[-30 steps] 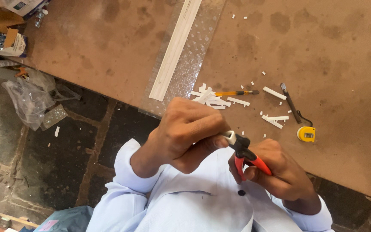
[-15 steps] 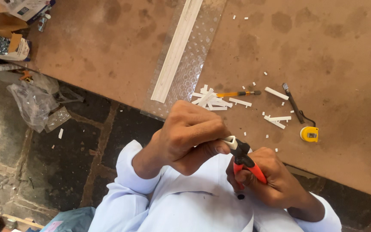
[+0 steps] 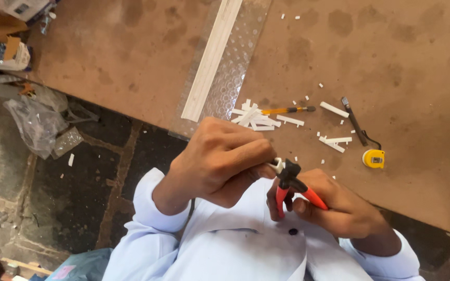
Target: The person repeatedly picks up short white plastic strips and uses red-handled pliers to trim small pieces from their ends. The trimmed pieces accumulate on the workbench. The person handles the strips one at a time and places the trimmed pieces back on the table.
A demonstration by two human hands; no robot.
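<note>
While the left hand [image 3: 220, 158] pinched a small white plastic piece [image 3: 275, 165] at its fingertips, the right hand [image 3: 334, 205] gripped red-handled black cutting pliers [image 3: 292, 182], whose nose met that piece above the lap. A heap of short white offcuts [image 3: 253, 117] already lay on the brown board table [image 3: 391, 62], suggesting much cutting was done; the long white plastic strip [image 3: 212, 57] remained whole.

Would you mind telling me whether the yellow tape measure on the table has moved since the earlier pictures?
No. The yellow tape measure lies at the same spot beside the black tool and white strip pieces; only the camera shifted slightly.
</note>
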